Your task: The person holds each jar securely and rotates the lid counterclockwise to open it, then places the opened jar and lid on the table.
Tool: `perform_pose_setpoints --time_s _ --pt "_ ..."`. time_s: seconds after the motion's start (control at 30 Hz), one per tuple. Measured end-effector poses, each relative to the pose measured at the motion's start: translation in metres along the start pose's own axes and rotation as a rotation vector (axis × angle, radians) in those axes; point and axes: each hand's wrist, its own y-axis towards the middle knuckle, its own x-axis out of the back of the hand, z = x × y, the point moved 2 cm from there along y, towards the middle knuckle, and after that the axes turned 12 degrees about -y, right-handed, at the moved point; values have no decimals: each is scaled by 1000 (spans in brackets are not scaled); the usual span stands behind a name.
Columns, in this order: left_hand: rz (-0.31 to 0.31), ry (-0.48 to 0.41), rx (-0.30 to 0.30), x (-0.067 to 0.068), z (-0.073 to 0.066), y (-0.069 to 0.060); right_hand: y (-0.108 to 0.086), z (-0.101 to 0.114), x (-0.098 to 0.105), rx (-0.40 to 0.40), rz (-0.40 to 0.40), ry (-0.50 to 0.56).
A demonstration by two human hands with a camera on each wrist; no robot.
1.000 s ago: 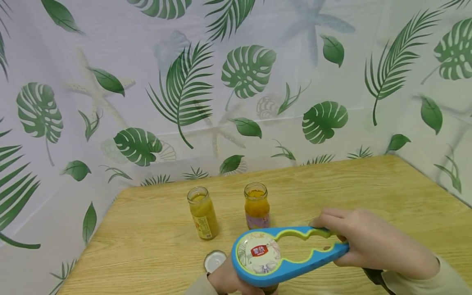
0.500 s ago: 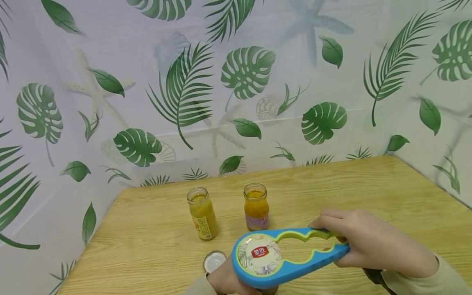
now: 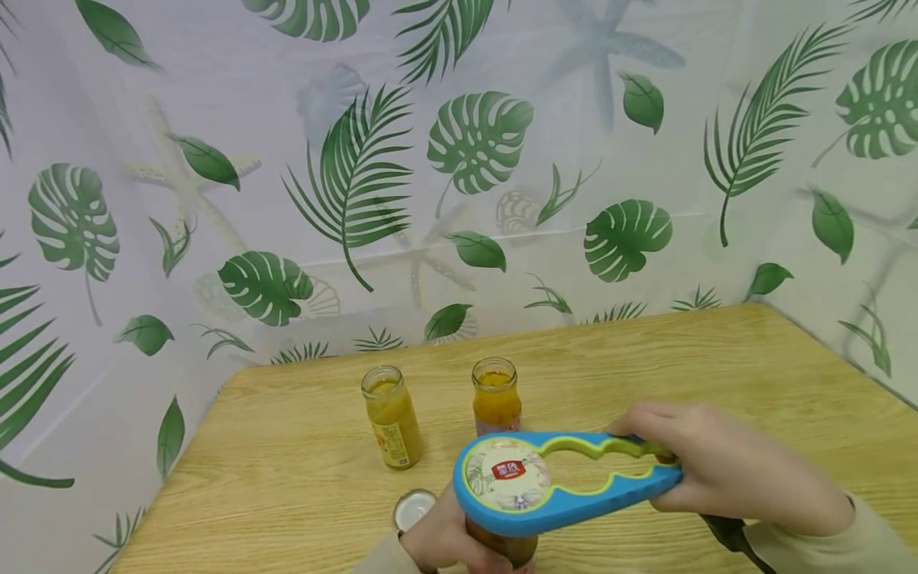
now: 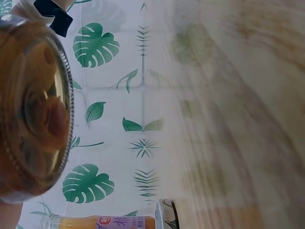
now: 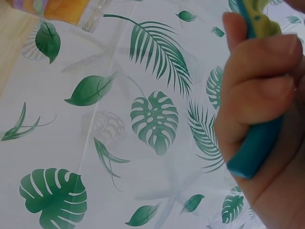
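A blue jar opener point(image 3: 574, 506) with a green-yellow inner edge fits around the patterned lid point(image 3: 508, 476) of a jar. My right hand point(image 3: 731, 466) grips the opener's handle end; in the right wrist view curled fingers point(image 5: 259, 102) wrap the blue handle point(image 5: 257, 148). The glass jar point(image 3: 502, 546) is held under the lid by my left hand point(image 3: 453, 536), its far side hidden. Close up in the left wrist view is the bottom of that jar point(image 4: 35, 112), raised off the table, with orange-brown contents.
Two lidless jars stand on the wooden table point(image 3: 287, 478): one yellow jar point(image 3: 392, 422) and, to its right, an orange jar point(image 3: 496, 399) with a purple label. A loose lid point(image 3: 413, 509) lies beside my left hand. Leaf-patterned cloth point(image 3: 502, 199) hangs behind the table.
Both hands have raised the jar and opener slightly, so more of the jar's glass shows below the opener. The opener now covers the orange jar's lower part.
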Motion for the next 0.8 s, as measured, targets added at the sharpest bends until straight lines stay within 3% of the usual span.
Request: perform_pose_setpoints --time_s 0.17,0.3,0.6,0.8 --pt "-13 56 -39 -1 -2 -1 1 0 -4 -21 59 27" --pt "-45 68 -16 0 -2 -1 1 -1 -6 -41 84 44" --pt "-127 67 50 -3 0 5 -3 -10 -5 -40 16 2" --pt "-179 169 78 -2 6 12 -16 -26 -1 -70 -19 -16"
